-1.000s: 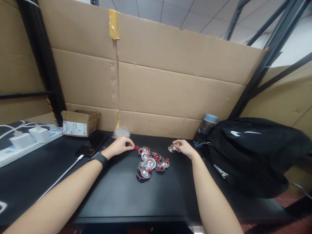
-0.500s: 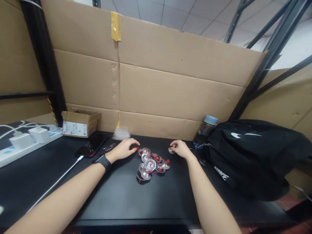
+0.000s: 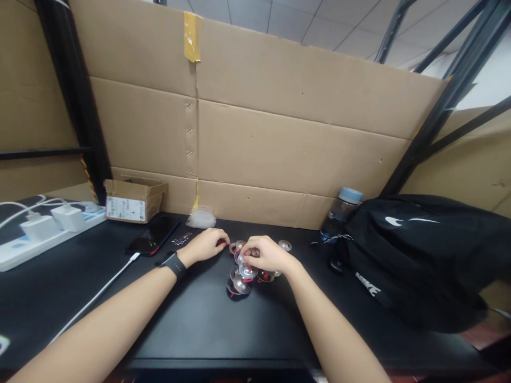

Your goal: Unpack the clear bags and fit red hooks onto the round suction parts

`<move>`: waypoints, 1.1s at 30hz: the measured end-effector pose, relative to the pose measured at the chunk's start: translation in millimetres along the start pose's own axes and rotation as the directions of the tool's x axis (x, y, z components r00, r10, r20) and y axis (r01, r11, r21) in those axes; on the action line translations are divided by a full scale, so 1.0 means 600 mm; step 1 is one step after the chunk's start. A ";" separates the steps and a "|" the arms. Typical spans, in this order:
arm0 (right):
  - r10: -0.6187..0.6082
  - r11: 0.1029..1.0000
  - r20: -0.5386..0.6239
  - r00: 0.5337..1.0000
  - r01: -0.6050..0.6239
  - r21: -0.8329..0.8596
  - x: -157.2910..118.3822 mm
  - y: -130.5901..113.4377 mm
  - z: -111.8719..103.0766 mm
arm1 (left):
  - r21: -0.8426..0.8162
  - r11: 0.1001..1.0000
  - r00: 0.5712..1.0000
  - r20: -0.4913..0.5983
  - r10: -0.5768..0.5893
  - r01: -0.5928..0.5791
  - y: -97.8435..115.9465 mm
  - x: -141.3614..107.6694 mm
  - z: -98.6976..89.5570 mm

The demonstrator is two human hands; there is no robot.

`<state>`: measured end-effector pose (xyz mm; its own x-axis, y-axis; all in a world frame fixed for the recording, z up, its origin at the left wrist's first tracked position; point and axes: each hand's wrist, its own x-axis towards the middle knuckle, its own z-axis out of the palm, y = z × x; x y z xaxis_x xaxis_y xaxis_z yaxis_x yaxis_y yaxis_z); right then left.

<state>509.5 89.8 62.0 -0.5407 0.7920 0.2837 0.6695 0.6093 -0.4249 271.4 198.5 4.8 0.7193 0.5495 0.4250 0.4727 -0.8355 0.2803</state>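
A pile of small silver finger cymbals (image 3: 241,285) with red cords lies on the black table. Over the upper part of this pile is my right hand (image 3: 264,252), its thumb and fingers pinched on one of the cymbals and covering several others. My left hand (image 3: 207,243) rests on the table just left of the pile. Its fingers are curled together, and whatever they hold is hidden. One cymbal (image 3: 285,245) lies by itself to the right, beyond my right hand.
Left of my hands are a phone (image 3: 154,235) with a white cable, a small open carton (image 3: 136,200) and a white power strip (image 3: 11,254). Clear plastic bags (image 3: 202,217) lie by the cardboard wall. On the right stand a bottle (image 3: 339,215) and a black bag (image 3: 419,260).
My right hand has let go of the single cymbal at the right and moved left onto the pile. My left hand stays beside the pile, its fingers drawn closer together.
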 end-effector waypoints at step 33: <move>0.260 0.641 -0.153 0.953 -0.052 0.765 0.011 -0.027 0.016 | -0.425 0.905 0.951 -0.277 -0.134 0.003 0.137 0.006 -0.036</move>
<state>490.4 85.0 62.7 -0.2636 0.9195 0.2916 0.0676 0.3192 -0.9453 301.7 131.9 47.8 0.4799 0.6346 0.6058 0.2137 -0.7542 0.6209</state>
